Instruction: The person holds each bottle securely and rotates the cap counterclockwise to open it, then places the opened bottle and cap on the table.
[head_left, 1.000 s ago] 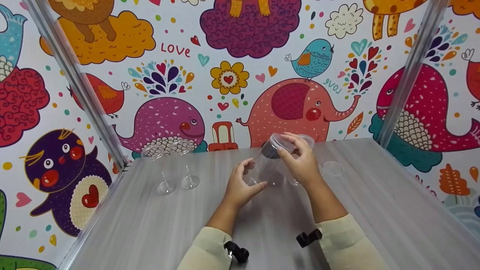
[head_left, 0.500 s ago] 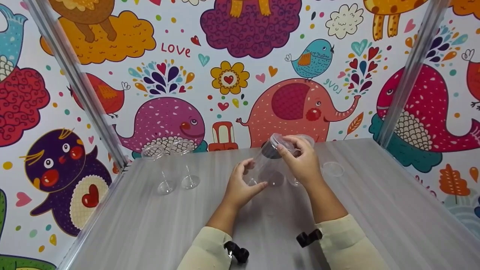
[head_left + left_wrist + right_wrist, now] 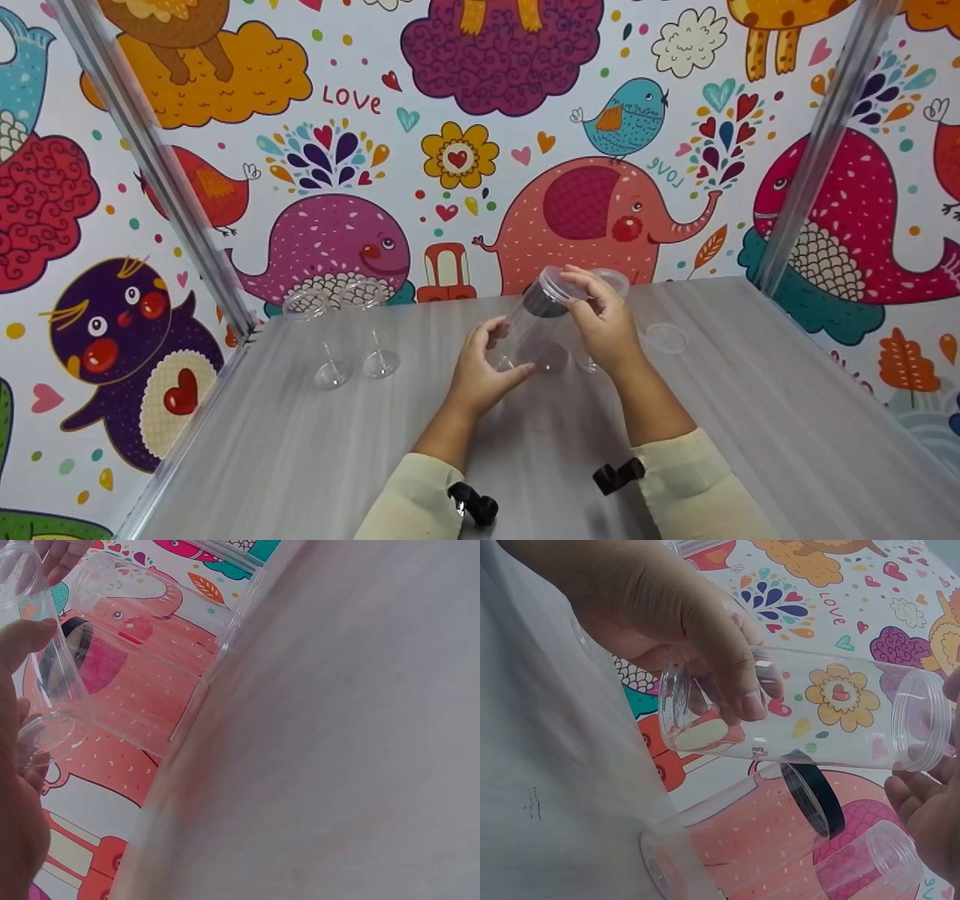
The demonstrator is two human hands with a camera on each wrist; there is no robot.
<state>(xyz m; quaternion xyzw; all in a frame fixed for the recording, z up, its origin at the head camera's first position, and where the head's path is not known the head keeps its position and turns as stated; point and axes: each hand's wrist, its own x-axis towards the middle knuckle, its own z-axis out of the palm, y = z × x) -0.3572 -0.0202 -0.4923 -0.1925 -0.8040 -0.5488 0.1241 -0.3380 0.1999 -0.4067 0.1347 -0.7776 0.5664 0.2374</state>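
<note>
The grey wood-grain table (image 3: 315, 457) lies under both hands. The left hand (image 3: 480, 375) curls round the base of a tall clear plastic jar (image 3: 534, 324), tilted between the hands. The right hand (image 3: 604, 326) grips its clear round lid (image 3: 553, 282), seemingly seated on the mouth

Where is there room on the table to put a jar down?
The near table in front of the sleeves is bare, as is the right side past the loose lid. It is crowded mid-back: the hands' jar and two jars left.
</note>
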